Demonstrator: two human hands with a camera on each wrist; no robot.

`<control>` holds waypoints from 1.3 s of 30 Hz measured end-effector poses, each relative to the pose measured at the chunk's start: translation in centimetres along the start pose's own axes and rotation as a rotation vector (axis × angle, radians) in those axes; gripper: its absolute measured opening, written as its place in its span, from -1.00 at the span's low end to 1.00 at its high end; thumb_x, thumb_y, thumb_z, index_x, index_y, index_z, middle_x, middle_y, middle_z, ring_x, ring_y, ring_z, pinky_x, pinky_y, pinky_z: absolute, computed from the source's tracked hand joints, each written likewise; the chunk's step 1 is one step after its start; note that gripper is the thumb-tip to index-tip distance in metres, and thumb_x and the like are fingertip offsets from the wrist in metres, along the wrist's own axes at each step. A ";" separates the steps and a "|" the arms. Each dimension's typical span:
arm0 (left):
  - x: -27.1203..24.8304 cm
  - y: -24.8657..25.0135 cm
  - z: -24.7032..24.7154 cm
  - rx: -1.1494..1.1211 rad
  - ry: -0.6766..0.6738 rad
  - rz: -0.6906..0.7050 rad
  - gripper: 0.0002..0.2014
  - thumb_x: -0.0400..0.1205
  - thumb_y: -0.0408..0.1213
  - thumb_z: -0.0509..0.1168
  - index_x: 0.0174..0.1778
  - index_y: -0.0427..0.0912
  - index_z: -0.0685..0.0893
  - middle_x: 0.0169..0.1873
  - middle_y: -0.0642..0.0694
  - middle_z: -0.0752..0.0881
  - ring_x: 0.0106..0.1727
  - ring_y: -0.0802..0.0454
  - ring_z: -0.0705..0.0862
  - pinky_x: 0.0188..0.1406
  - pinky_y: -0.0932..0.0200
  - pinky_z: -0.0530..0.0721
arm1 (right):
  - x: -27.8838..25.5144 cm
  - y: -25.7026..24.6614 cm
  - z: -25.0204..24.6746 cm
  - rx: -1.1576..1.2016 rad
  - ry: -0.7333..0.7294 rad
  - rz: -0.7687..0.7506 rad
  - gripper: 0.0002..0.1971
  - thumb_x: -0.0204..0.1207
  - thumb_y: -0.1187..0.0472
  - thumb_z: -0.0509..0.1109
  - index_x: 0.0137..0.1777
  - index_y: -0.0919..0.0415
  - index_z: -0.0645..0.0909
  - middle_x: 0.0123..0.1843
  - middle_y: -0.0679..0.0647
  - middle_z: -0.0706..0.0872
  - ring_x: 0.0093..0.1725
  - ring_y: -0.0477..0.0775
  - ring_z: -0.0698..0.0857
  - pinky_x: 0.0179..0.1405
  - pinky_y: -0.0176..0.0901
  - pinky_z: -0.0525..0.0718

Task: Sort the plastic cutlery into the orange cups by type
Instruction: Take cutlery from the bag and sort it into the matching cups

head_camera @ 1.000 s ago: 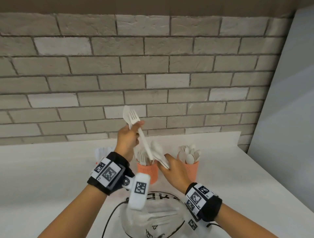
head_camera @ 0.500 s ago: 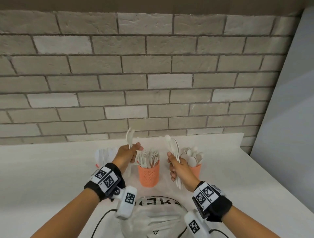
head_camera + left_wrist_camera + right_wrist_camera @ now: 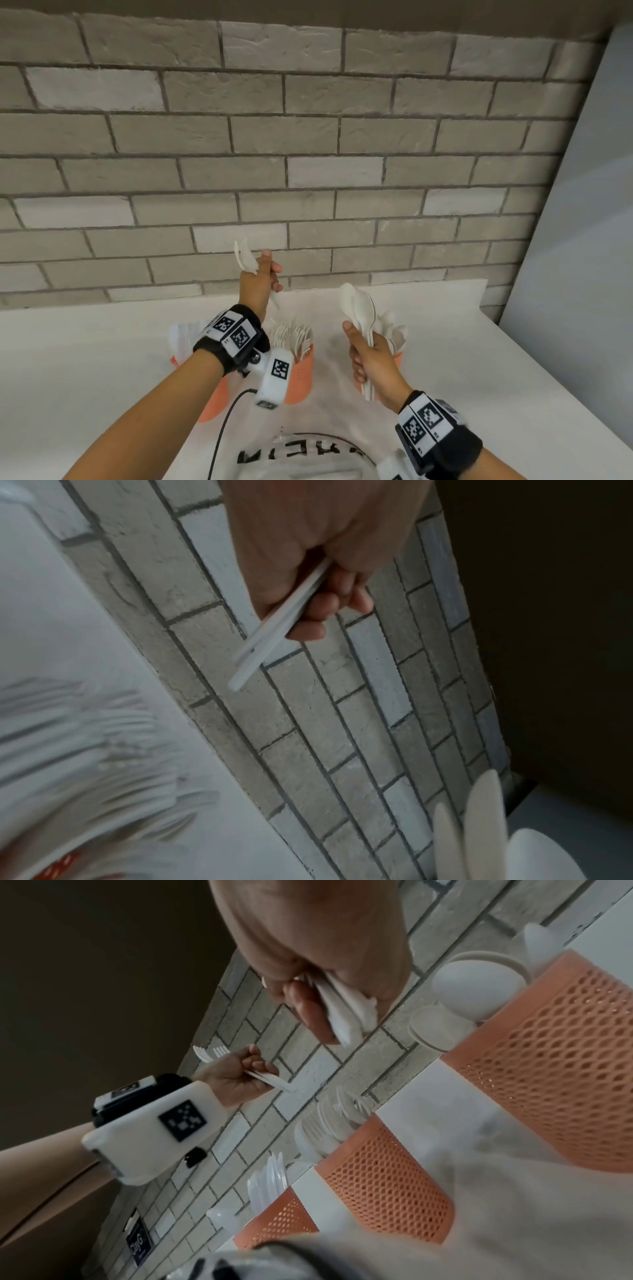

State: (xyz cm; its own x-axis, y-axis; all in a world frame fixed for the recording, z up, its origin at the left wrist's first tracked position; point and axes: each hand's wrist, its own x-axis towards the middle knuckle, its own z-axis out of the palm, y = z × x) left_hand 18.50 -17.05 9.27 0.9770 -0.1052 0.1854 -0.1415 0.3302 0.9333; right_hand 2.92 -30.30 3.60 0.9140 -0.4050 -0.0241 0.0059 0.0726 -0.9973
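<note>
My left hand [image 3: 259,279] is raised above the cups and grips two white forks [image 3: 245,257] by their handles [image 3: 278,626], tines up. My right hand [image 3: 368,356] grips a bundle of white spoons [image 3: 358,308], bowls up, just in front of the right orange cup [image 3: 555,1056], which holds spoons [image 3: 476,985]. The middle orange cup [image 3: 303,373] is full of forks [image 3: 294,337]. The left orange cup [image 3: 212,401], partly hidden by my left wrist, holds knives [image 3: 180,339].
The cups stand in a row on a white table [image 3: 85,377] close to a brick wall [image 3: 308,171]. A clear bag with black lettering [image 3: 298,457] and a black cable [image 3: 222,428] lie near me. A grey panel [image 3: 582,240] closes the right side.
A second ago the hands were together over the middle cup with the cutlery mixed. They have parted: the left went up with the forks, the right moved right with the spoons.
</note>
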 end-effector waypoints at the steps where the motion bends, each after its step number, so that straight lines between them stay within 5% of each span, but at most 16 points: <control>1: 0.5 -0.3 0.3 0.007 -0.020 -0.003 -0.72 0.70 -0.18 0.16 -0.34 -0.13 0.51 -0.55 0.02 0.52 -0.69 0.24 0.39 -0.63 0.34 0.51 | 0.1 0.0 0.0 0.003 0.007 0.003 -0.69 0.59 0.03 0.31 -0.30 0.16 0.37 -0.67 -0.10 0.30 -0.73 -0.15 0.24 -0.71 -0.34 0.25; 6: 1.3 -2.7 1.4 0.118 -0.120 -0.051 -0.66 0.69 -0.17 0.16 -0.42 -0.16 0.50 -0.55 0.02 0.52 -0.71 0.26 0.39 -0.61 0.36 0.56 | 0.6 0.4 -0.1 0.002 0.033 0.009 -0.69 0.59 0.04 0.31 -0.33 0.14 0.38 -0.66 -0.08 0.30 -0.72 -0.15 0.25 -0.70 -0.33 0.24; 14: 1.2 -6.2 0.7 0.405 -0.261 -0.181 -0.91 0.58 -0.38 0.34 -0.10 -0.23 0.54 -0.39 -0.14 0.55 -0.54 0.09 0.56 -0.50 0.34 0.62 | 1.2 0.8 -0.6 -0.010 0.078 0.022 -0.65 0.58 0.03 0.32 -0.37 0.14 0.35 -0.67 -0.10 0.31 -0.72 -0.15 0.26 -0.69 -0.30 0.25; 17: 1.2 -6.2 0.5 0.438 -0.207 -0.087 -0.67 0.52 -0.51 0.37 0.09 -0.16 0.43 -0.22 -0.14 0.57 -0.45 0.00 0.58 -0.58 0.45 0.57 | 1.3 1.0 -0.5 0.009 0.083 0.038 -0.63 0.58 0.02 0.32 -0.41 0.12 0.34 -0.68 -0.10 0.31 -0.72 -0.14 0.26 -0.68 -0.31 0.25; 20: 1.3 -6.0 0.1 0.526 -0.230 0.072 -0.66 0.51 -0.54 0.34 0.06 -0.08 0.45 -0.17 -0.12 0.57 -0.35 -0.08 0.61 -0.37 0.24 0.67 | 1.3 1.1 -0.1 0.021 0.079 0.044 -0.60 0.58 0.02 0.32 -0.43 0.12 0.33 -0.69 -0.10 0.31 -0.73 -0.13 0.27 -0.69 -0.33 0.26; 23: 0.8 -5.8 -0.1 0.796 -0.287 0.277 -0.93 0.61 -0.36 0.26 -0.02 -0.13 0.56 -0.19 -0.13 0.64 -0.21 -0.18 0.65 -0.18 0.06 0.59 | 1.2 0.9 0.1 0.022 0.073 0.035 -0.60 0.59 0.03 0.31 -0.43 0.13 0.33 -0.69 -0.09 0.32 -0.73 -0.14 0.28 -0.70 -0.34 0.28; 26: 0.2 -5.8 -0.3 1.098 -0.326 0.385 -0.71 0.71 -0.20 0.09 -0.05 -0.33 0.62 -0.13 -0.26 0.66 -0.12 -0.19 0.64 -0.17 0.11 0.52 | 1.1 0.8 0.0 0.027 0.073 0.024 -0.61 0.59 0.03 0.31 -0.42 0.14 0.34 -0.71 -0.11 0.33 -0.74 -0.14 0.29 -0.70 -0.33 0.29; 35: -0.5 -5.7 -1.0 1.508 -0.399 0.085 -0.61 0.74 -0.17 -0.07 0.21 -0.36 0.54 0.25 -0.26 0.57 0.29 -0.20 0.52 0.31 -0.07 0.45 | 0.6 0.7 -0.1 0.025 0.070 0.011 -0.62 0.59 0.02 0.30 -0.41 0.12 0.34 -0.70 -0.11 0.32 -0.74 -0.14 0.29 -0.69 -0.33 0.29; 39: -0.6 -6.2 -2.0 1.389 -0.488 0.073 -0.55 0.72 -0.30 0.01 0.55 -0.29 0.23 0.54 -0.25 0.31 0.51 -0.17 0.36 0.50 0.00 0.35 | 0.5 0.5 0.0 0.023 0.066 0.005 -0.64 0.59 0.02 0.30 -0.40 0.12 0.36 -0.70 -0.11 0.33 -0.73 -0.14 0.30 -0.69 -0.33 0.29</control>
State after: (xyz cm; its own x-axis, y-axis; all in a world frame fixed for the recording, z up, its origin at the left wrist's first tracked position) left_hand 19.16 -17.11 2.77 0.8517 -0.5201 0.0638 -0.4984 -0.7666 0.4048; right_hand 3.41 -30.44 3.09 0.8853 -0.4638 -0.0346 0.0112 0.0956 -0.9954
